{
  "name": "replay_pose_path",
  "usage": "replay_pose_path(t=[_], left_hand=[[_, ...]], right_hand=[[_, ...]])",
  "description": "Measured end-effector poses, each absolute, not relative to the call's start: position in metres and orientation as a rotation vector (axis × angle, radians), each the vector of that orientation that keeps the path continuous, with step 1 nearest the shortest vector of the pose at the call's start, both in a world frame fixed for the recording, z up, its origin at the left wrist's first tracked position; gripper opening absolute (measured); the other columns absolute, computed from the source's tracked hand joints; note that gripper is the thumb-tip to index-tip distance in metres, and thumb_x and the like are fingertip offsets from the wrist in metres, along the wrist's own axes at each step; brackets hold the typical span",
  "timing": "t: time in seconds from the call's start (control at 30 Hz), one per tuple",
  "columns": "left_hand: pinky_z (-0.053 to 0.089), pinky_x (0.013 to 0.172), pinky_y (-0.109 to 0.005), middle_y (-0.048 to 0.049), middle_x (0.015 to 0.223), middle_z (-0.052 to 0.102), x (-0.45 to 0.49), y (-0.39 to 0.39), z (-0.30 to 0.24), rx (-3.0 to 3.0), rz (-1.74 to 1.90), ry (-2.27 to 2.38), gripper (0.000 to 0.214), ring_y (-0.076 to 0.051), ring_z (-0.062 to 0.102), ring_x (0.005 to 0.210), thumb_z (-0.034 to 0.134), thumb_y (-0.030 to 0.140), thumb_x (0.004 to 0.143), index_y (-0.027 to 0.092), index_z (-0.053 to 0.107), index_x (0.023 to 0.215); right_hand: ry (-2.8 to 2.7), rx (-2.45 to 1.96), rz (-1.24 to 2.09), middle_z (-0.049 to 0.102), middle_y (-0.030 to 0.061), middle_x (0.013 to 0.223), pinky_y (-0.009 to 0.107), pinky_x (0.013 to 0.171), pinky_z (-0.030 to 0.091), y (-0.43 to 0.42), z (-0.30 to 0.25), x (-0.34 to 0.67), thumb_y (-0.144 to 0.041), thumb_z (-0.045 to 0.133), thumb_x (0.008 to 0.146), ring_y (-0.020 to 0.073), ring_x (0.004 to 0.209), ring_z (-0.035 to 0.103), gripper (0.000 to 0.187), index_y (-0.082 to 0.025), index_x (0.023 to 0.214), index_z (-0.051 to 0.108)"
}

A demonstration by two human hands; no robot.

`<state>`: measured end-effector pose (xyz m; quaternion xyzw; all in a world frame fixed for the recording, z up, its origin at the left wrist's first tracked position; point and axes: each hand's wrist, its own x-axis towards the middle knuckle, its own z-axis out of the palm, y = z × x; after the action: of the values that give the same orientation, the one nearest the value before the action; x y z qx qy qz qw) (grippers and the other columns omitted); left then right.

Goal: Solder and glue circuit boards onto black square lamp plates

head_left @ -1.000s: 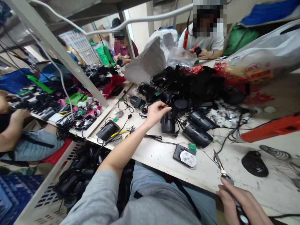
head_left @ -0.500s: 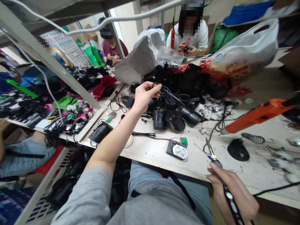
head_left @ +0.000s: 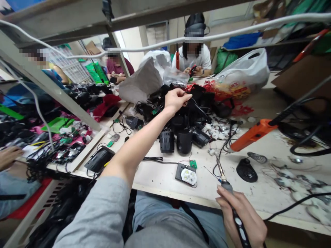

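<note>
My left hand (head_left: 176, 99) reaches out over a heap of black electronic parts (head_left: 196, 100) at the middle of the bench, fingers pinched on thin black wires (head_left: 198, 105) that run down into the heap. My right hand (head_left: 241, 215) rests at the near edge of the bench, closed around a soldering iron (head_left: 227, 187) whose tip points away from me. Between the hands lies a small black panel with a white LED plate and green circuit board (head_left: 188, 173). Two black cylindrical housings (head_left: 176, 141) stand just beyond it.
An orange tool (head_left: 252, 134) hangs at the right above a black soldering stand (head_left: 247, 169). A white plastic bag (head_left: 245, 74) and grey bag (head_left: 142, 82) sit behind the heap. Other people work across the bench and at the left. A slanted shelf post (head_left: 51, 89) crosses left.
My left hand has risen from the black housings and moved farther over the heap, pulling wires up. The right hand keeps the soldering iron in the same grip.
</note>
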<state>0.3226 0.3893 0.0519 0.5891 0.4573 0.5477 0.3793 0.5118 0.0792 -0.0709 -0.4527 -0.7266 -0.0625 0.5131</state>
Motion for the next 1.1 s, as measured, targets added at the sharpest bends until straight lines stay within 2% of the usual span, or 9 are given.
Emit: replay_pose_path(t=[0.1, 0.23, 0.33, 0.47, 0.6, 0.83, 0.93, 1.03, 1.1], left_hand=[[0.053, 0.06, -0.026, 0.0025, 0.06, 0.06, 0.332, 0.389, 0.032, 1.69, 1.165, 1.39, 0.027, -0.012, 0.06, 0.056, 0.073, 0.016, 0.083, 0.017, 0.054, 0.064], [0.054, 0.084, -0.039, -0.0041, 0.07, 0.064, 0.33, 0.373, 0.005, 2.085, 0.899, 1.582, 0.024, -0.023, 0.065, 0.08, 0.077, 0.018, 0.08, 0.018, 0.058, 0.065], [0.049, 0.099, -0.041, -0.0071, 0.092, 0.07, 0.319, 0.362, -0.004, 2.188, 0.861, 1.543, 0.019, -0.028, 0.061, 0.102, 0.082, 0.022, 0.075, 0.017, 0.069, 0.089], [0.046, 0.104, -0.039, -0.0079, 0.118, 0.065, 0.288, 0.365, 0.002, 2.359, 0.798, 1.68, 0.047, -0.026, 0.056, 0.113, 0.067, 0.012, 0.08, 0.019, 0.064, 0.126], [0.046, 0.102, -0.045, -0.0134, 0.13, 0.058, 0.261, 0.383, 0.011, 2.624, 0.561, 1.853, 0.034, -0.033, 0.052, 0.12, 0.065, 0.02, 0.088, 0.019, 0.072, 0.121], [0.05, 0.097, -0.037, -0.0095, 0.116, 0.064, 0.242, 0.419, 0.023, 2.769, 0.463, 1.526, 0.024, -0.028, 0.059, 0.114, 0.084, 0.023, 0.074, 0.019, 0.078, 0.097], [0.053, 0.09, -0.03, -0.0064, 0.114, 0.066, 0.222, 0.428, 0.033, 2.508, 0.577, 1.452, 0.04, -0.02, 0.065, 0.098, 0.088, 0.023, 0.067, 0.019, 0.075, 0.105], [0.054, 0.088, -0.032, -0.0097, 0.114, 0.066, 0.208, 0.414, 0.033, 2.357, 0.636, 1.564, 0.068, -0.023, 0.066, 0.097, 0.094, 0.03, 0.057, 0.016, 0.068, 0.119], [0.053, 0.087, -0.034, -0.0082, 0.099, 0.069, 0.207, 0.395, 0.024, 2.241, 0.613, 1.697, 0.069, -0.026, 0.067, 0.094, 0.095, 0.032, 0.052, 0.016, 0.068, 0.113]], right_hand=[[-1.675, -1.121, -0.143, 0.075, 0.0025, 0.091, 0.026, 0.075, 0.054, 0.077, -0.072, 0.513, -0.001, 0.07, 0.086, 0.0133, 0.072, 0.069, 0.047, -0.021, 0.129, 0.067], [-1.632, -1.129, -0.101, 0.076, 0.0023, 0.091, 0.027, 0.073, 0.055, 0.078, -0.071, 0.514, -0.002, 0.068, 0.088, 0.0137, 0.07, 0.069, 0.043, -0.022, 0.126, 0.068], [-1.664, -1.099, -0.087, 0.076, 0.0018, 0.09, 0.028, 0.074, 0.055, 0.079, -0.073, 0.516, -0.004, 0.068, 0.089, 0.0138, 0.07, 0.069, 0.036, -0.021, 0.12, 0.07], [-1.709, -1.101, -0.097, 0.076, 0.0018, 0.088, 0.028, 0.074, 0.053, 0.082, -0.074, 0.519, -0.004, 0.07, 0.087, 0.0132, 0.069, 0.068, 0.029, -0.019, 0.112, 0.073], [-1.736, -1.074, -0.09, 0.075, 0.0014, 0.087, 0.027, 0.071, 0.052, 0.089, -0.072, 0.517, -0.005, 0.069, 0.088, 0.0121, 0.067, 0.067, 0.027, -0.019, 0.111, 0.072], [-1.714, -1.158, -0.059, 0.074, 0.0013, 0.085, 0.027, 0.073, 0.052, 0.091, -0.065, 0.503, -0.007, 0.067, 0.09, 0.0123, 0.067, 0.067, 0.022, -0.019, 0.108, 0.072], [-1.73, -1.166, -0.057, 0.075, 0.0012, 0.084, 0.026, 0.073, 0.052, 0.093, -0.065, 0.505, -0.009, 0.066, 0.091, 0.0127, 0.067, 0.068, 0.02, -0.02, 0.107, 0.073], [-1.758, -1.134, -0.092, 0.075, 0.0005, 0.082, 0.025, 0.072, 0.052, 0.097, -0.067, 0.508, -0.009, 0.067, 0.091, 0.0119, 0.066, 0.068, 0.018, -0.019, 0.105, 0.074], [-1.76, -1.121, -0.101, 0.075, 0.0003, 0.082, 0.025, 0.071, 0.052, 0.1, -0.067, 0.507, -0.009, 0.067, 0.09, 0.0116, 0.065, 0.067, 0.018, -0.019, 0.104, 0.074]])
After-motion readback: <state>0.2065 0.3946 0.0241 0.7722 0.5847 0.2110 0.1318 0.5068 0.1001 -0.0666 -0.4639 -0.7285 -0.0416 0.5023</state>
